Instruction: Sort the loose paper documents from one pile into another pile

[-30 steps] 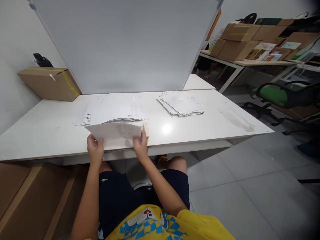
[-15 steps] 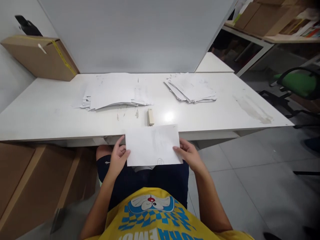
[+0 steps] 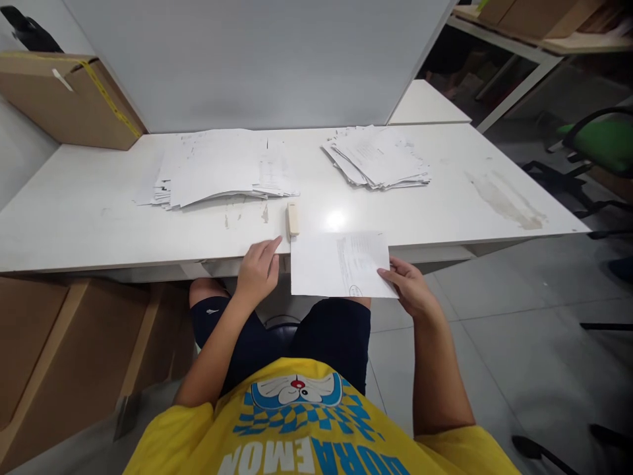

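My right hand [image 3: 408,285] pinches the right edge of a white sheet of paper [image 3: 341,265], thumb on top. The sheet bears faint print and a round stamp mark, and reaches over the table's front edge. A small cream stapler [image 3: 293,219] stands on the table at the sheet's far left corner; whether the corner lies between its jaws I cannot tell. My left hand [image 3: 258,269] is off the sheet, its fingers apart and the index finger stretched toward the stapler without clearly touching it.
On the white table [image 3: 123,234] lie a wide paper stack [image 3: 212,165] at left and a smaller paper pile [image 3: 378,158] at right. A cardboard box [image 3: 69,99] leans at the far left. A grey panel [image 3: 257,59] rises behind. Cardboard [image 3: 93,343] stands below left.
The sheet has moved right and away from my body, its corner now at the stapler. My left hand has let go of it and moved toward the stapler. My right hand still holds it.
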A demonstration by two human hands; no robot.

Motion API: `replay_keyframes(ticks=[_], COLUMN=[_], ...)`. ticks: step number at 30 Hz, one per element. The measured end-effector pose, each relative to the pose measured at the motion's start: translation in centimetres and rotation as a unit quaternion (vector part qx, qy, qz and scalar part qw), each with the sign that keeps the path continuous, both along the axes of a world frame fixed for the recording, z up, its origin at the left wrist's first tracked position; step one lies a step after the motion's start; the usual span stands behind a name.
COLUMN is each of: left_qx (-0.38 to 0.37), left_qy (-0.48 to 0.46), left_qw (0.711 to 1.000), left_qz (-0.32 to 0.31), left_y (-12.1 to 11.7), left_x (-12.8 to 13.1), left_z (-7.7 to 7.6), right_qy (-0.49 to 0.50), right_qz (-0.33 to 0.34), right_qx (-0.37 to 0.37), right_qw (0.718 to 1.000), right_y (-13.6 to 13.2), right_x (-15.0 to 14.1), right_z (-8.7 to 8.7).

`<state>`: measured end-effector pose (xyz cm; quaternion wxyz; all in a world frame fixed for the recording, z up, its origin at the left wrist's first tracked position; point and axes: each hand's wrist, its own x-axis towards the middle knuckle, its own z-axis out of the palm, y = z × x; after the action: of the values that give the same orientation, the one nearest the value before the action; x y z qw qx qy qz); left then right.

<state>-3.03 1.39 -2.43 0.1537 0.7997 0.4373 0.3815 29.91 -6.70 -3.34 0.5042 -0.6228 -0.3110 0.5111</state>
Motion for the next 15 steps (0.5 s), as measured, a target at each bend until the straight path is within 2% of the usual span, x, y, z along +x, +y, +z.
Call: replay_keyframes(ticks=[2,4,6,11,15], left_qx=[0.05,0.066,0.067,0.057,0.053], left_qy=[0.059,0.111,0.153,0.196,0.2], left_qw=[0.995,0.985,0.976,0.971,0.972], left_qz=[-0.064,-0.116,-0.14,-0.122,-0.11], left_y=[2.0,3.8,5.0,5.4,5.0], left_x=[0.3,0.5,0.7,1.2,1.5], left_z=[0.5,0.5,0.2,-0.6,-0.6], right_qy=[-0.008,-0.015,-0.022,-0.03,-0.027], right_qz=[0.005,0.011,0.021,0.032,0.031], right_qx=[0.004,0.008,0.008,0.021,0.008], right_qw=[1.0,1.0,1.0,0.999,0.999], right_y=[0.3,0.5,0.7,0.8,0.8], right_x=[0.3,0.4,0.6,1.2,1.3], right_z=[0.0,-0.2,-0.3,-0.3,-0.1])
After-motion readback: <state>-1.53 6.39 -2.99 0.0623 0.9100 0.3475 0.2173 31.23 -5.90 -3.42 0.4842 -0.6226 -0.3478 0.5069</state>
